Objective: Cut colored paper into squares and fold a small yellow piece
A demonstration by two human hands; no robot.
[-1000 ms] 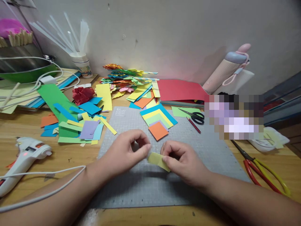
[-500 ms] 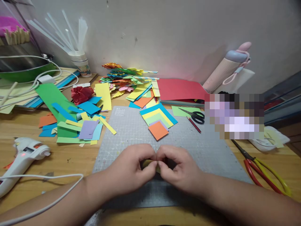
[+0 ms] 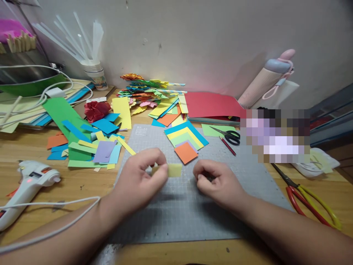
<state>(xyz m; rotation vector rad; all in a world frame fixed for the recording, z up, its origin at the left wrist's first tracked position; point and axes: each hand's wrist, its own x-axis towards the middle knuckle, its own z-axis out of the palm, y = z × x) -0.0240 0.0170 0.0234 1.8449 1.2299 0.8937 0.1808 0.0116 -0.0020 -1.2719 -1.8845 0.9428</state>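
A small strip of yellow paper (image 3: pixel 174 170) is pinched between the thumb and forefinger of my left hand (image 3: pixel 142 180), slightly blurred, its free end pointing right. Across a gap, my right hand (image 3: pixel 220 184) hovers over the grey cutting mat (image 3: pixel 179 221) with fingers curled and thumb pressed against them; whatever lies in that pinch, if anything, is hidden. Just beyond the hands, an orange paper square (image 3: pixel 186 153) lies at the front of a fanned stack of coloured squares (image 3: pixel 202 138).
Paper scraps (image 3: pixel 104 151) lie left, behind a glue gun (image 3: pixel 31 180) whose white cable (image 3: pixel 63 237) crosses near my left forearm. Black scissors (image 3: pixel 231 137) and a pencil (image 3: pixel 227 146) rest at back right. Red-and-yellow-handled scissors (image 3: pixel 311 202) lie beside my right forearm.
My hands, which met at the fingertips around the yellow paper, have come apart. The left moved up and left with the paper strip; the right moved to the right.
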